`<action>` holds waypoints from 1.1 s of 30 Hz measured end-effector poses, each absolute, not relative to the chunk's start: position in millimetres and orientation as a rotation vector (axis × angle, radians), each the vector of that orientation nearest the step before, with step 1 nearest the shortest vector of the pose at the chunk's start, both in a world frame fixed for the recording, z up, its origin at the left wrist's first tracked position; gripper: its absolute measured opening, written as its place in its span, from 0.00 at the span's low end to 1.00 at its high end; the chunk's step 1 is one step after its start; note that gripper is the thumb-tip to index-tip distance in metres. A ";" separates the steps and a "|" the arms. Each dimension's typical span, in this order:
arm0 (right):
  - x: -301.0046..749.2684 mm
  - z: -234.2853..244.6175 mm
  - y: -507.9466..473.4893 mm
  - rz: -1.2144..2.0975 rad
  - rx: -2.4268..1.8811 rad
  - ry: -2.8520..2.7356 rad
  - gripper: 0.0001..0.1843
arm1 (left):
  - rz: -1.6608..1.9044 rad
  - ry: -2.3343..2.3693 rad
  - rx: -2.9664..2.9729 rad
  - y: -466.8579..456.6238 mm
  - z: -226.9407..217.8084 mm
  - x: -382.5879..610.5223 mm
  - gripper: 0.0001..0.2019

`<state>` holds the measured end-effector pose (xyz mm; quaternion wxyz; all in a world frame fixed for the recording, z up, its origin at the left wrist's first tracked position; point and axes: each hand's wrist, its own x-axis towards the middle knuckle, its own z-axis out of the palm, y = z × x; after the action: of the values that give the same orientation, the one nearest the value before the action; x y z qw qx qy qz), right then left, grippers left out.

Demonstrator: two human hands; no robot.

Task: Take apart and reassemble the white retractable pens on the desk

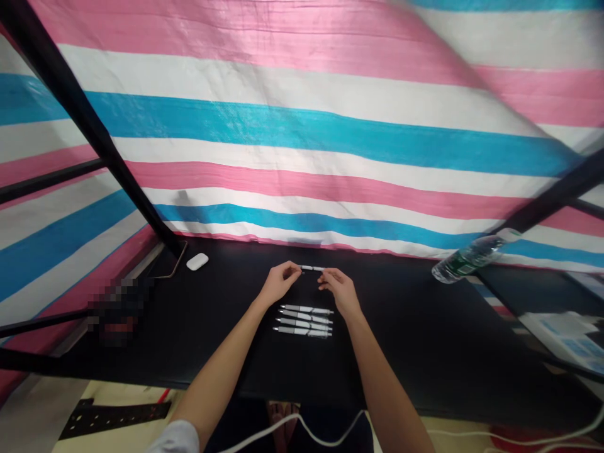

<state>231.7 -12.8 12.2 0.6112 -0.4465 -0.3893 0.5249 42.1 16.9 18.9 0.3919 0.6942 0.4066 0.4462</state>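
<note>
My left hand [280,282] and my right hand [340,292] are raised a little over the black table top [415,340], close together. A slim white pen [311,268] lies level between them. My left fingertips pinch its left end, and my right fingertips are at its right end. Below my hands, several white pens with dark tips [304,321] lie side by side on the table, roughly parallel, with their tips pointing left. Neither hand touches that row.
A white earbud case [197,262] lies at the table's far left. A clear water bottle [472,258] lies tilted at the right, over the table's far corner. Black metal frame bars [80,113] and a striped tarp [302,119] stand behind. A blurred dark object [117,308] lies at left.
</note>
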 end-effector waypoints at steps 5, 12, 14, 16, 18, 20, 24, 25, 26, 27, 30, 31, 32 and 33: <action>232.8 10.9 -12.0 1.322 -0.971 -0.802 0.14 | 1.141 1.016 1.605 18.4 18.9 42.5 0.11; 230.7 9.7 -11.4 1.357 -0.958 -0.770 0.16 | 1.150 1.015 1.523 19.0 19.4 41.5 0.12; 231.0 9.3 -10.6 1.357 -0.920 -0.738 0.17 | 1.161 1.031 1.515 19.4 19.4 41.0 0.12; 232.7 8.4 -9.4 1.330 -0.897 -0.704 0.16 | 1.188 1.067 1.508 20.7 19.2 39.8 0.13; 235.5 7.0 -7.9 1.286 -0.890 -0.675 0.15 | 1.220 1.110 1.486 22.8 18.7 38.1 0.15; 238.4 5.5 -6.5 1.248 -0.889 -0.652 0.15 | 1.245 1.140 1.434 25.2 17.8 36.3 0.17; 241.8 3.6 -5.0 1.222 -0.886 -0.635 0.15 | 1.259 1.143 1.361 28.0 16.3 34.4 0.20; 242.0 3.5 -4.9 1.223 -0.886 -0.631 0.15 | 1.258 1.133 1.358 27.9 16.3 34.4 0.19; 241.9 3.7 -4.9 1.225 -0.885 -0.627 0.15 | 1.258 1.120 1.355 27.5 16.6 34.5 0.18; 241.7 3.9 -5.0 1.228 -0.885 -0.622 0.14 | 1.258 1.103 1.353 26.9 17.0 34.7 0.16; 240.5 5.1 -5.4 1.239 -0.886 -0.615 0.15 | 1.255 1.047 1.338 24.0 18.9 36.2 0.12; 239.9 5.5 -5.6 1.244 -0.889 -0.616 0.15 | 1.248 1.031 1.329 22.9 19.6 36.8 0.12; 239.2 5.9 -5.9 1.248 -0.892 -0.619 0.16 | 1.238 1.018 1.321 22.0 20.2 37.6 0.11; 238.4 6.3 -6.2 1.253 -0.895 -0.622 0.16 | 1.225 1.008 1.313 21.1 20.7 38.3 0.11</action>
<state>238.4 -6.2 6.3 0.6746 -0.3977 -0.2766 0.5570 38.3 21.1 20.7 0.5151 0.5465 0.4196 0.5098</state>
